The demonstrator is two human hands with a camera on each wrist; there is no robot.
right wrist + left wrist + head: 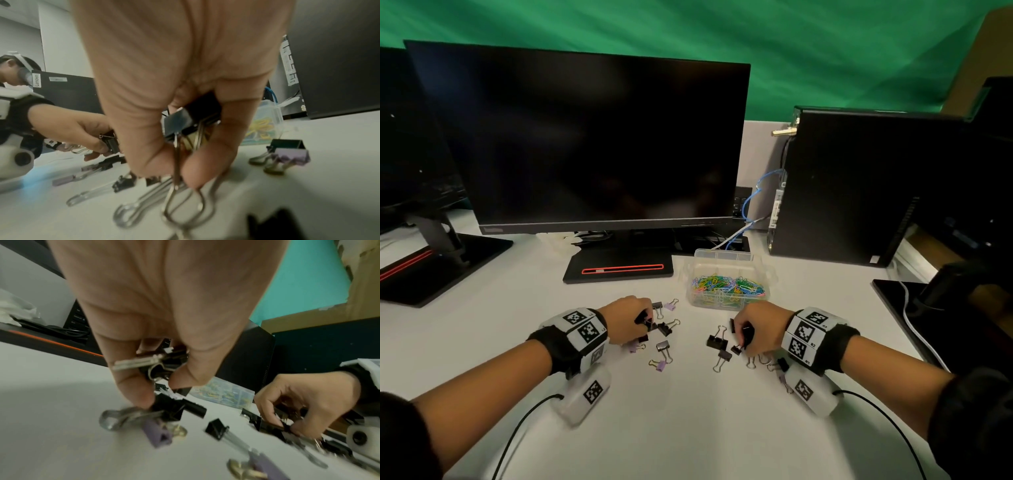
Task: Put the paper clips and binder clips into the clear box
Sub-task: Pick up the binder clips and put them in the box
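The clear box (729, 262) stands on the white desk behind my hands, with coloured paper clips (727, 286) heaped in it. Black and purple binder clips (663, 346) lie scattered on the desk between my hands. My left hand (631, 318) is curled low over the left group and grips several black binder clips (162, 361) in its palm while its fingertips (141, 397) pinch another on the desk. My right hand (756, 329) is curled over the right group and grips black binder clips (191, 120), their wire handles hanging below the fingers.
A large black monitor (585, 144) on a stand (619, 269) fills the desk behind my hands. A black computer tower (859, 192) with blue cables stands at the back right. A second monitor base (431, 260) sits far left, and dark equipment (945, 301) far right.
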